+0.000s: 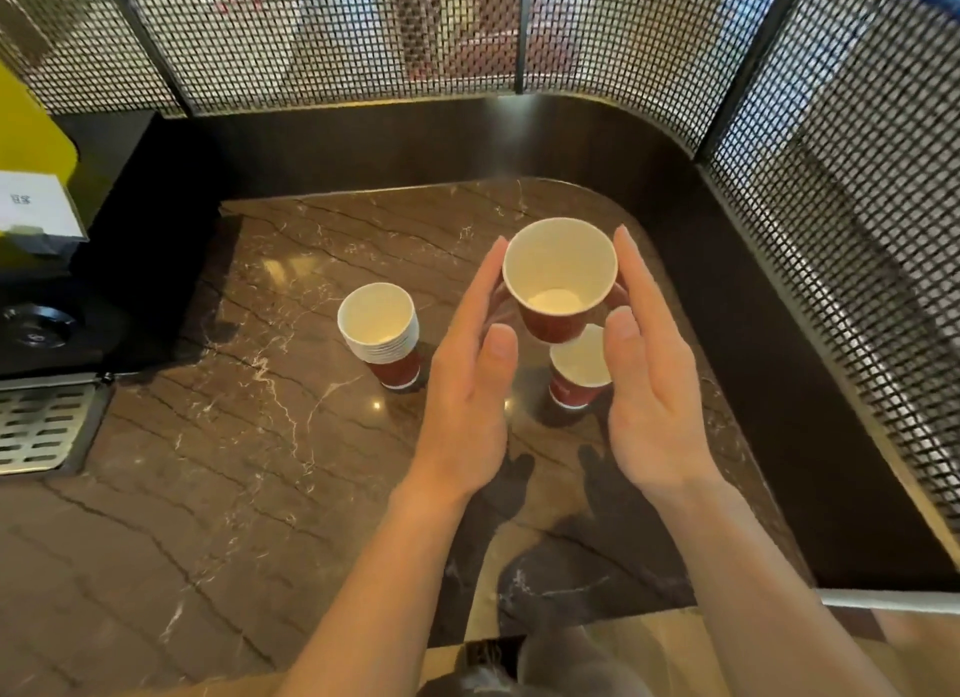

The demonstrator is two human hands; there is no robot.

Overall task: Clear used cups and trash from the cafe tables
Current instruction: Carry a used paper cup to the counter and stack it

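Note:
A red paper cup [558,281] with a white inside is held up above the brown marble counter [234,462]. It is pressed between the flat fingers of my left hand [467,384] and my right hand [649,384], one on each side. The cup looks empty. Just below it, between my hands, a second red paper cup [579,374] stands upright on the counter, partly hidden by the raised one. To the left stands a stack of several nested red cups [379,327], apart from both hands.
A black and yellow drinks machine [52,281] with a metal drip tray [41,426] fills the left side. A dark raised wall [727,333] and a metal mesh screen [831,177] close off the back and right.

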